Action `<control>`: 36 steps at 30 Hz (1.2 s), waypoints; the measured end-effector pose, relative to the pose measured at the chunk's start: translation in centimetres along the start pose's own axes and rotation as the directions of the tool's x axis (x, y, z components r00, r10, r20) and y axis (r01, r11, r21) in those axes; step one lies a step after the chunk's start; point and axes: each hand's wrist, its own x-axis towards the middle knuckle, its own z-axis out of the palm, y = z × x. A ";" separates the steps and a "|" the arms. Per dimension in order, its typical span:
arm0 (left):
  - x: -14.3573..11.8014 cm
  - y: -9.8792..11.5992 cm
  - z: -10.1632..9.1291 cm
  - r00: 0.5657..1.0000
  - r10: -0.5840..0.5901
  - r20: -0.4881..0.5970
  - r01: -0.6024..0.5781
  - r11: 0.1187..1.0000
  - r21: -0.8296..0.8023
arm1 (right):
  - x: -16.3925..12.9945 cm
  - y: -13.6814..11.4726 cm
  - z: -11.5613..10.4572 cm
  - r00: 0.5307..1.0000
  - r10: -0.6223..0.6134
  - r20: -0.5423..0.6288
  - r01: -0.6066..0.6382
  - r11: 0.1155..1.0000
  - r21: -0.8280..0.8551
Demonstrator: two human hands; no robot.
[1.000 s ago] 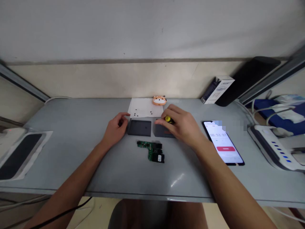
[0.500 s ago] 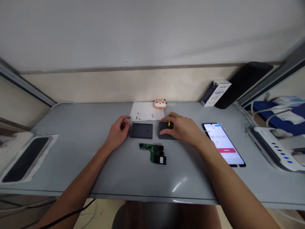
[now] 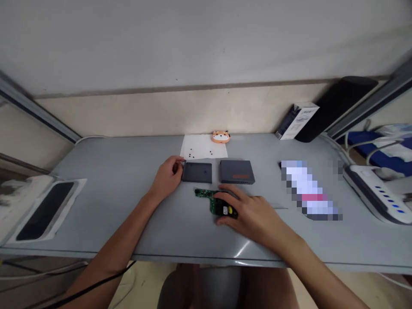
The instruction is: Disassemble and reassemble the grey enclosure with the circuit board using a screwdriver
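My right hand (image 3: pixel 247 210) is curled over the right part of a green circuit board (image 3: pixel 210 201). In that same hand lies a screwdriver; its yellow-and-black handle (image 3: pixel 230 210) shows between my fingers and its thin shaft (image 3: pixel 279 207) sticks out to the right. Fingertips reach the board's black parts, though the grip on the board is partly hidden. My left hand (image 3: pixel 169 176) rests on the table with loosely bent, parted fingers, the index fingertip at the upper left corner of a shallow dark case half (image 3: pixel 197 172). To its right sits a dark grey box-shaped case part (image 3: pixel 237 171).
Several tiny black screws (image 3: pixel 190 155) lie on white paper (image 3: pixel 202 143), beside an orange animal-faced case (image 3: pixel 221 137). A blurred-out phone (image 3: pixel 307 189) and a power strip (image 3: pixel 376 195) are at right. A dark phone-shaped item (image 3: pixel 46 210) lies left.
My right hand has left the box-shaped case part and come nearer, onto the circuit board, keeping the screwdriver. My left index finger has shifted slightly onto the shallow case half's corner. The view has shifted slightly.
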 end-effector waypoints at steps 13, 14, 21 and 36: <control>0.0 -0.6 0.2 0.994 0.112 -0.011 -0.111 0.992 0.063 | 9.9 3.1 -4.0 0.997 -0.053 0.055 0.054 0.998 -0.016; 0.0 -0.6 0.2 0.993 0.115 -0.009 -0.114 0.991 0.066 | 10.3 3.0 -3.7 0.996 -0.055 0.072 0.056 0.998 -0.009; -0.4 -0.8 0.1 0.989 0.147 0.029 -0.149 0.985 0.091 | 9.6 2.6 -1.5 0.999 -0.023 -0.023 0.024 1.000 0.016; -0.4 -0.2 -0.6 0.990 0.102 0.100 -0.109 0.991 0.075 | 8.9 2.6 -2.2 0.973 -0.052 -0.225 0.070 0.995 0.070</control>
